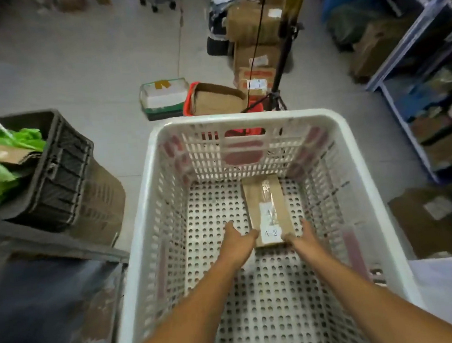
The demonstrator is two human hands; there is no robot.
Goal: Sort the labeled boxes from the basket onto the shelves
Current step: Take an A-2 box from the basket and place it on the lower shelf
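Observation:
A long brown cardboard box (268, 208) with a white label reading A-2 lies flat on the floor of the white perforated basket (245, 121), toward its far right. Both my arms reach down into the basket. My left hand (238, 238) is at the box's near left corner, its thumb touching the box and its fingers straight on the basket floor. My right hand (304, 234) flanks the near right corner, thumb against the box's near edge and fingers lying along its side. No other box shows in the basket.
Blue metal shelves (410, 56) with packed parcels stand at the right. A black crate (57, 168) with green bags sits at the left. Ahead on the floor are a red bin with cardboard (213, 99), stacked boxes (254, 28) and a tripod stand (280, 86).

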